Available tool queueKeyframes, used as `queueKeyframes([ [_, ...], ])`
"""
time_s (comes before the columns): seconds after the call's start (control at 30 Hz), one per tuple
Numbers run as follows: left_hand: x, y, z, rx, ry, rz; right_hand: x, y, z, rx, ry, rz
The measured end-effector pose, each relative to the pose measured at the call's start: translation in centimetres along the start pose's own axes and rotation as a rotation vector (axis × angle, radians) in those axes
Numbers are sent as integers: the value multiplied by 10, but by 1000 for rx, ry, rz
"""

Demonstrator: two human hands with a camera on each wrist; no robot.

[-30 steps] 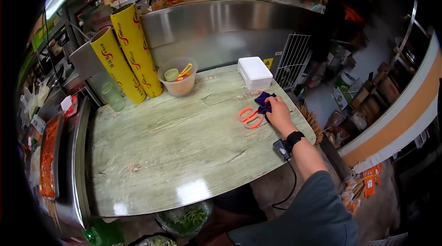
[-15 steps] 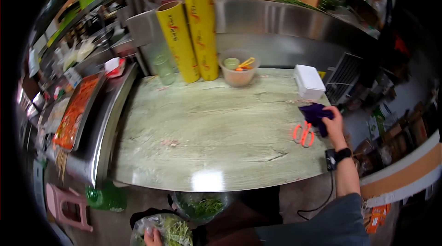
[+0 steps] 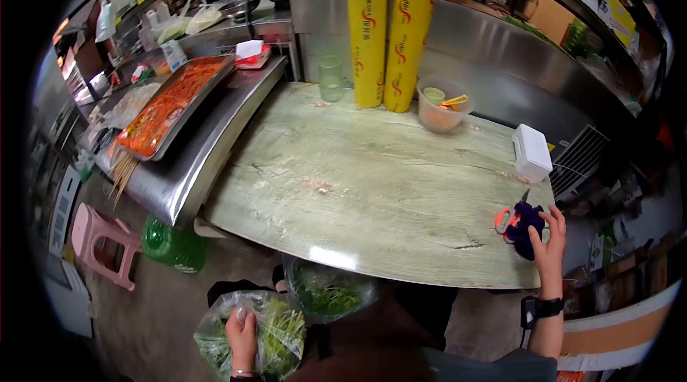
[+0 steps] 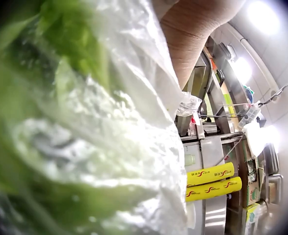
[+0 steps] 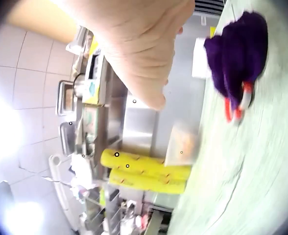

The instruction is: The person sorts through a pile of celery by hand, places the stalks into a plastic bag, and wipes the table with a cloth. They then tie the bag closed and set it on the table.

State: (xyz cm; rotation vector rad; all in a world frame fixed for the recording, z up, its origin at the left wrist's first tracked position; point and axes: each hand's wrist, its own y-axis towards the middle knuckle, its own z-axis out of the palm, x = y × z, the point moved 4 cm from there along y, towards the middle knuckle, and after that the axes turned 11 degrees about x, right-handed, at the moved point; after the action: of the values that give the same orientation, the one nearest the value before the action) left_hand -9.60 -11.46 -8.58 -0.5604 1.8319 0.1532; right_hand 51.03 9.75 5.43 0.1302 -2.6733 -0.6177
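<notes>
Shifted partly over the scissors (image 3: pixel 503 222) since the earlier frames, the purple cloth (image 3: pixel 528 230) has been bunched up, and the fingers of the right hand (image 3: pixel 549 247) have been loosened from it. At the far left, a tray (image 3: pixel 193 109) is heaped with orange-red food. Further right and low, a bag of greens (image 3: pixel 283 332) is gripped by the left hand (image 3: pixel 242 339), with its fingers curled at the clear plastic; another lot of greens (image 3: pixel 333 299) is seen just beside it, below the tabletop (image 3: pixel 358 174). Along the back of the tabletop, a green cup (image 3: pixel 330 78), two upright yellow rolls (image 3: pixel 408 46) and a plastic tub (image 3: pixel 444 116) are lined up. Near the right end, the scissors are laid with orange handles showing left of the cloth and one dark blade tip above it. The right hand is held open, fingers spread, at the cloth's right side; whether the cloth is still touched by the thumb cannot quite be told. Behind the cloth, a white box (image 3: pixel 531 152) is set near the tabletop's back right corner.
</notes>
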Motion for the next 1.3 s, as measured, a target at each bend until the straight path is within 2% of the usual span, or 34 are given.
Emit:
queueKeyframes([
  [0.03, 12, 0, -1, 12, -90, -10, 19, 3, 3, 70, 126, -40],
  [0.1, 3, -2, -4, -6, -74, 6, 64, 7, 15, 147, 312, -145],
  [0.17, -9, -6, -13, -5, -14, 26, 111, 5, 28, 268, 265, -278],
  [0.23, -52, -16, -20, 7, 205, 227, 162, 3, 46, 409, 384, -452],
  [0.27, -70, -22, -28, 36, 420, 282, 189, 0, 56, 479, 431, -549],
  [0.3, -98, -29, -32, 55, 551, 468, 216, -4, 65, 556, 483, -642],
  [0.33, -119, -35, -38, 92, 576, 509, 244, -8, 72, 617, 514, -740],
  [0.4, -160, -44, -49, 111, 472, 517, 291, -16, 90, 712, 569, -947],
  [0.47, -177, -54, -59, 193, 446, 549, 343, -32, 100, 820, 688, -1108],
  [0.53, -187, -59, -61, 246, 387, 541, 394, -54, 111, 872, 838, -1201],
  [0.6, -196, -59, -60, 266, 374, 560, 430, -79, 130, 857, 865, -1245],
  [0.7, -209, -61, -62, 224, 494, 618, 456, -100, 147, 1002, 896, -1187],
  [0.8, -211, -65, -83, 268, 589, 510, 451, -79, 142, 902, 915, -1101],
  [0.83, -214, -68, -92, 249, 635, 502, 448, -70, 134, 900, 1072, -897],
  [0.87, -217, -72, -100, 212, 661, 487, 442, -63, 133, 913, 1074, -803],
  [0.93, -222, -81, -114, 188, 626, 391, 431, -50, 121, 996, 1123, -692],
  [1.03, -235, -93, -125, 45, 725, 532, 423, -41, 109, 1011, 1148, -583],
  [1.13, -243, -101, -143, -266, 886, 535, 423, -19, 90, 734, 813, -804],
  [1.17, -238, -100, -153, -304, 738, 471, 425, -10, 84, 750, 778, -777],
  [1.2, -230, -98, -167, -337, 592, 404, 425, -1, 88, 877, 850, -705],
  [1.27, -204, -85, -201, -421, 248, 419, 425, 18, 99, 1120, 1006, -548],
  [1.3, -190, -79, -223, -489, 128, 431, 429, 26, 100, 1155, 1108, -519],
])
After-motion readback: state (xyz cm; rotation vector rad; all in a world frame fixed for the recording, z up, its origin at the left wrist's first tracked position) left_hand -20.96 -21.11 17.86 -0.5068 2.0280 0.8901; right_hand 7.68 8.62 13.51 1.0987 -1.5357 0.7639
